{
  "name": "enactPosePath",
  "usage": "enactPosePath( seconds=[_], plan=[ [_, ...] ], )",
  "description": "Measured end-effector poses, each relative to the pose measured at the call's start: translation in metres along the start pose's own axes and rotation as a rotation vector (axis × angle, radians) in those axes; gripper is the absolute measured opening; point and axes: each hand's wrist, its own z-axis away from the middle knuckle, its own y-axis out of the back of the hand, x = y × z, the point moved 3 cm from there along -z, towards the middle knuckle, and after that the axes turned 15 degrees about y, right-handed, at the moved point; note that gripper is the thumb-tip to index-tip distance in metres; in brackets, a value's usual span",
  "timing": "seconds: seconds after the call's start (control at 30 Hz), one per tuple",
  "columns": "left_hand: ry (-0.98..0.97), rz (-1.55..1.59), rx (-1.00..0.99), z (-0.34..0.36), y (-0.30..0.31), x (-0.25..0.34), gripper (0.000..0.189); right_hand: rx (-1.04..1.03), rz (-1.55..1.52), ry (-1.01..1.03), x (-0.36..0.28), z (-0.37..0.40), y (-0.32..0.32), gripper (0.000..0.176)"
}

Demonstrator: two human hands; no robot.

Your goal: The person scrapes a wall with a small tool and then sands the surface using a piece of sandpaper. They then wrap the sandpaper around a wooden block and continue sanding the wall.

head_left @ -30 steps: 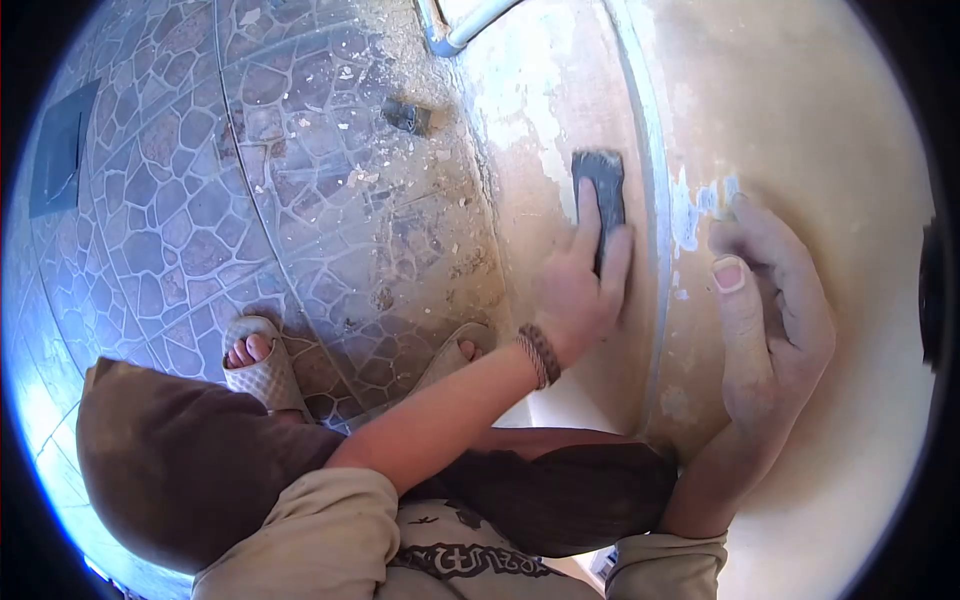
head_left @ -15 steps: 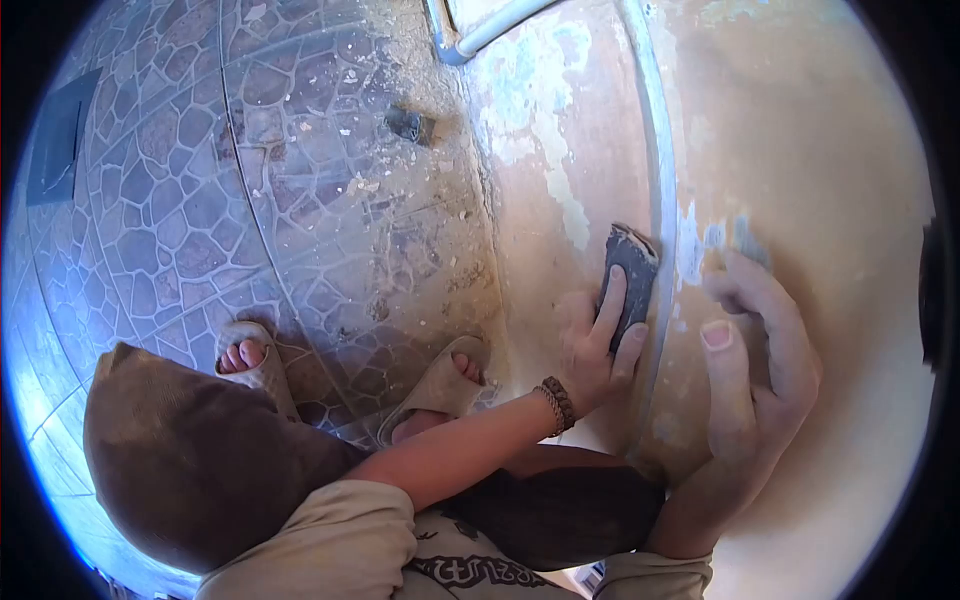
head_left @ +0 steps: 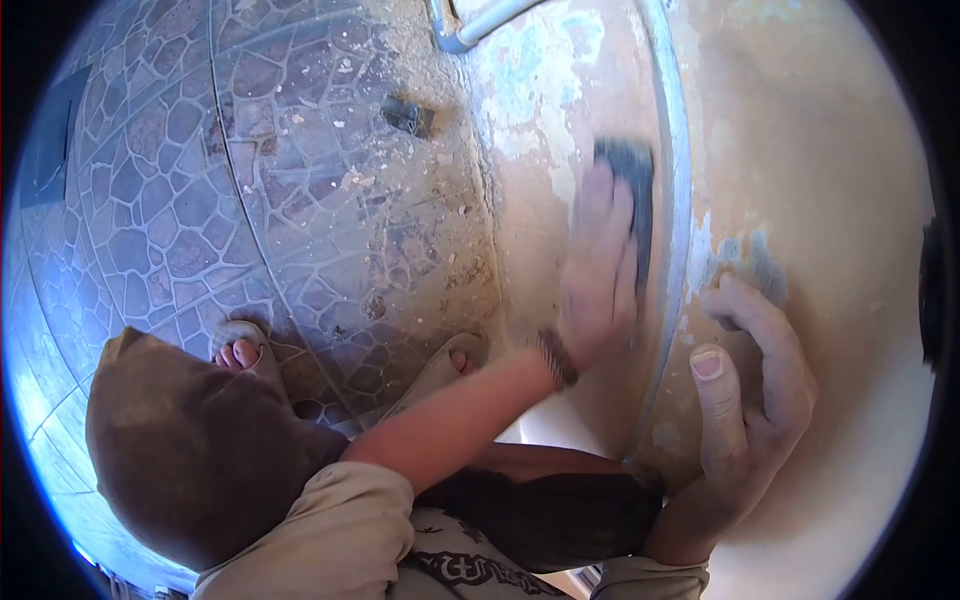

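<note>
Mid sanding stroke, the blurred left hand (head_left: 598,275) pins the block (head_left: 630,165) in a flat grip against the wall (head_left: 540,210) beside the ridge (head_left: 678,180), the right hand (head_left: 750,390) braces half-open and empty, and the flaked paint (head_left: 745,255) beyond likely calls for crossing that ridge.

Beige short-sleeved shirt (head_left: 350,520) carries dark printed lettering on the chest. Brown trousers (head_left: 190,460); beige open-toed slide sandals (head_left: 438,372) on both feet. Braided dark bracelet (head_left: 556,358) sits at the wrist behind the left hand (head_left: 600,280).

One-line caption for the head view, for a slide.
Left hand presses a dark sanding block to a peeling wall beside a grey strip; right hand rests on the wall.
</note>
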Motion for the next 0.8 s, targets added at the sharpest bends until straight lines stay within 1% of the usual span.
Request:
enactPosePath(
  seconds=[0.07,0.17,0.23,0.3,0.37,0.4,0.43,0.5,0.6,0.63,0.67,0.73,0.77,0.8],
  plan=[
    [0.019,-0.042,-0.055,0.031,-0.006,0.004,0.074,0.019,-0.028,-0.048,-0.001,0.002,0.001,0.038],
    [0.013,-0.166,-0.096,0.022,-0.009,-0.001,0.084,0.009,-0.036,-0.020,0.002,0.003,0.000,0.039],
    [0.065,-0.150,-0.001,-0.016,-0.006,0.016,0.081,0.014,-0.043,0.022,0.003,0.003,-0.002,0.040],
    [0.015,-0.138,0.129,-0.078,-0.007,0.019,0.081,0.003,-0.048,-0.007,0.003,0.006,-0.005,0.042],
    [0.025,-0.018,0.055,-0.102,-0.004,0.024,0.081,-0.019,-0.066,-0.057,0.001,0.007,-0.007,0.047],
    [-0.007,-0.083,0.072,-0.093,-0.004,0.020,0.083,-0.029,-0.077,-0.074,0.001,0.008,-0.007,0.049],
    [0.002,-0.080,0.044,-0.069,-0.007,0.017,0.083,-0.024,-0.087,-0.064,0.001,0.009,-0.007,0.049],
    [0.005,-0.079,-0.001,-0.001,-0.014,0.014,0.085,-0.001,-0.109,-0.046,0.001,0.003,-0.005,0.047],
    [0.056,-0.089,-0.059,0.029,-0.012,0.014,0.089,0.023,-0.110,-0.091,0.001,0.002,-0.004,0.045],
    [0.051,-0.152,-0.019,0.013,-0.012,0.012,0.089,0.018,-0.093,-0.098,0.003,0.004,-0.005,0.047],
    [0.049,-0.216,0.019,-0.024,-0.012,0.009,0.090,0.005,-0.077,-0.108,0.003,0.006,-0.006,0.048],
    [0.045,-0.220,0.111,-0.082,-0.009,0.022,0.088,-0.024,-0.046,-0.120,0.002,0.007,-0.006,0.049],
    [0.052,-0.160,0.168,-0.105,-0.003,0.038,0.087,-0.020,-0.039,-0.097,0.002,0.006,-0.005,0.049],
    [0.037,-0.158,0.113,-0.101,-0.005,0.025,0.088,-0.017,-0.032,-0.074,0.002,0.007,-0.005,0.048]
  ],
)
